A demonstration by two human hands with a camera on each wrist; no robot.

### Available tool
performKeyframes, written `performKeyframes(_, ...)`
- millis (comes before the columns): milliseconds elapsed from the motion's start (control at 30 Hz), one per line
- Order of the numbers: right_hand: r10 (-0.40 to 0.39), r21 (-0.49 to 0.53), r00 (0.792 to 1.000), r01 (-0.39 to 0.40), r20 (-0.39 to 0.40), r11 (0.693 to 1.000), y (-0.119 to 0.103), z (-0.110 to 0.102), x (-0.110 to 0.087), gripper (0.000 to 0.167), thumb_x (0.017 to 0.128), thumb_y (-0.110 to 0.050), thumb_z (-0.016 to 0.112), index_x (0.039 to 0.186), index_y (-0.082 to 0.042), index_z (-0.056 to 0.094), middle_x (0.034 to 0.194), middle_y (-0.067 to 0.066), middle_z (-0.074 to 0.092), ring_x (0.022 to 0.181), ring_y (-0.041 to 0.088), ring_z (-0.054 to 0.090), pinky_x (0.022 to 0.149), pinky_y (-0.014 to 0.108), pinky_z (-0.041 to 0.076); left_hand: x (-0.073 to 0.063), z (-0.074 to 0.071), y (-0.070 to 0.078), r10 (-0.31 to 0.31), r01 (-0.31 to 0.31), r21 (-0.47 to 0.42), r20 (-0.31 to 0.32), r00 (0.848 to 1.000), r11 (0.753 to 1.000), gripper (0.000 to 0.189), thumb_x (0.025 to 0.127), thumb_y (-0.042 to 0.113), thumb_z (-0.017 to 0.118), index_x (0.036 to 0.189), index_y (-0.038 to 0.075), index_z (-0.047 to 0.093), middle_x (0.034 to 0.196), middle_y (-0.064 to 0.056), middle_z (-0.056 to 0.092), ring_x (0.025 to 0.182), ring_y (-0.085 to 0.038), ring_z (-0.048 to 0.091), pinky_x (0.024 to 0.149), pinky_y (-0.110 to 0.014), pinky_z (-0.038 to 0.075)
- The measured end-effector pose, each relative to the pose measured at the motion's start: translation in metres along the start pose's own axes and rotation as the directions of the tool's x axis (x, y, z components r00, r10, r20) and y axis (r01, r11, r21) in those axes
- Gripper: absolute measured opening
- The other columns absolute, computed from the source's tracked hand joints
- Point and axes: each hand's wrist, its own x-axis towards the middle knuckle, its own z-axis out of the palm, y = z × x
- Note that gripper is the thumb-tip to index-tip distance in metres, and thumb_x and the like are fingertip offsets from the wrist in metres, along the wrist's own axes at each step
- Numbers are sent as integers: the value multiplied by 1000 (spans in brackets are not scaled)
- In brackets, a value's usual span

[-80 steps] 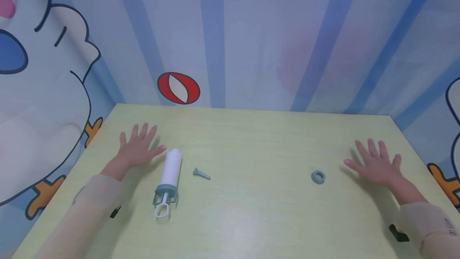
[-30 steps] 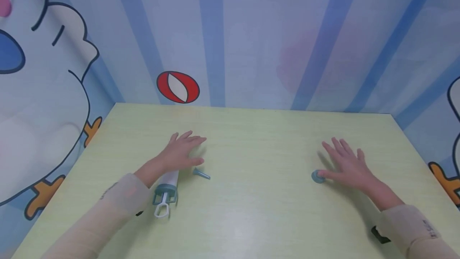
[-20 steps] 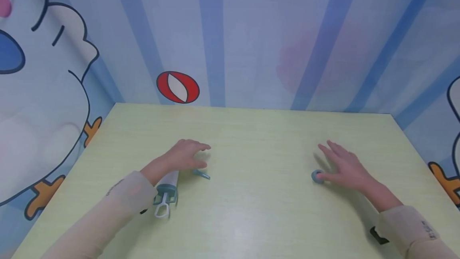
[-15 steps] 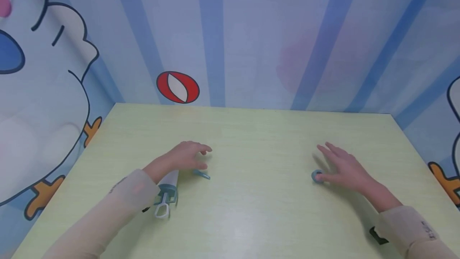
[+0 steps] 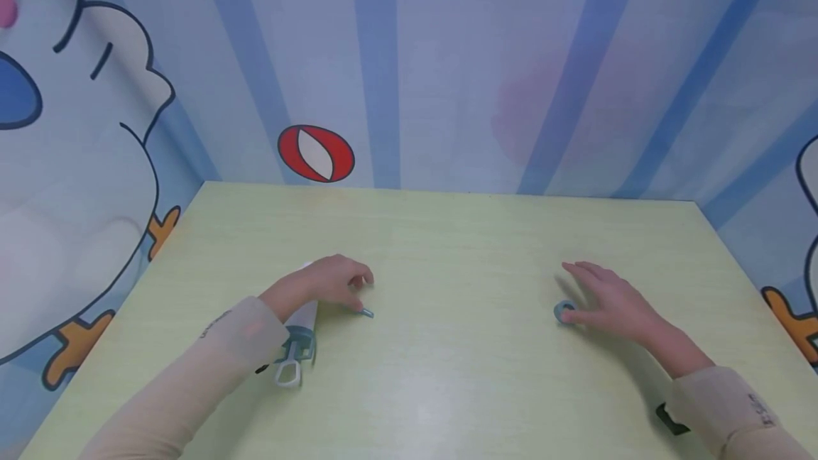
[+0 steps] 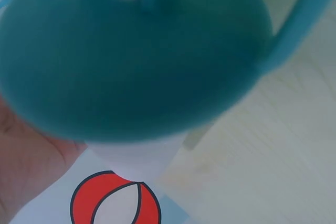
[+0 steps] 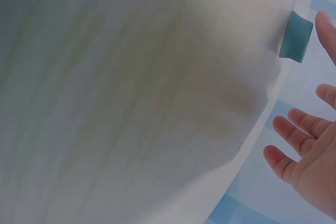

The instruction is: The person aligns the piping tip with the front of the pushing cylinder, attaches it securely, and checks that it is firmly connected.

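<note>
My left hand (image 5: 326, 281) hovers over the table with bent fingers, a gap showing between forefinger and thumb. Its thumb covers most of a small blue-grey nozzle (image 5: 367, 313); only the narrow tip shows, and contact is unclear. Under that wrist lies a syringe with a white barrel (image 5: 305, 315), a blue-grey collar and a loop-ended plunger (image 5: 289, 373). In the left wrist view the collar (image 6: 136, 77) fills the foreground. My right hand (image 5: 616, 307) has its thumb over a blue-grey ring (image 5: 559, 311). The right wrist view shows the ring (image 7: 297, 38) just apart from the thumb, fingers relaxed.
The pale yellow table (image 5: 460, 375) ends at a striped blue backdrop (image 5: 441, 91) behind. Cartoon-printed panels rise at the left and right sides. Dark wrist-camera pieces (image 5: 672, 419) sit under the sleeves, close to the tabletop.
Both hands have moved inward from the table's sides, the left over the syringe to the nozzle, the right to the ring. Lately the left fingers have bent and the thumb has lowered over the nozzle.
</note>
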Motion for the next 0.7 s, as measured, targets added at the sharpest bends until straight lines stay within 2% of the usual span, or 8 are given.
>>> performKeyframes(233, -10, -6, 1000, 10, -1, 1000, 1, 1, 0, 80, 73, -49, 64, 133, -4, 35, 131, 23, 37, 118, 43, 35, 88, 58, 32, -1, -1, -4, -9, 8, 57, 13, 1000, 998, 40, 73, 26, 71, 109, 17, 58, 101, 1, 58, 90, -15, 49, 84, -34, 42)
performKeyframes(400, -10, -11, 1000, 10, 4, 1000, 2, 3, 0, 79, 73, -49, 64, 132, -4, 36, 130, 23, 39, 117, 42, 37, 88, 58, 33, -2, -2, -5, -49, 47, 78, 15, 999, 996, 41, 72, 27, 72, 109, 19, 58, 92, 1, 57, 82, -16, 47, 76, -31, 41)
performKeyframes(500, -8, -12, 1000, 8, 7, 1000, 2, 3, 0, 79, 73, -49, 64, 132, -5, 36, 130, 23, 39, 117, 43, 37, 87, 58, 34, -3, -3, -7, -51, 49, 81, 20, 998, 996, 39, 72, 27, 72, 108, 19, 58, 87, 1, 56, 79, -15, 47, 73, -30, 40)
performKeyframes(700, -8, -7, 1000, 8, 13, 1000, 3, 4, 0, 79, 73, -50, 64, 132, -5, 36, 130, 24, 39, 117, 42, 37, 86, 58, 34, -4, -3, -9, -10, 8, 95, 23, 1000, 995, 34, 71, 24, 72, 102, 17, 60, 82, 2, 58, 75, -13, 49, 71, -29, 40)
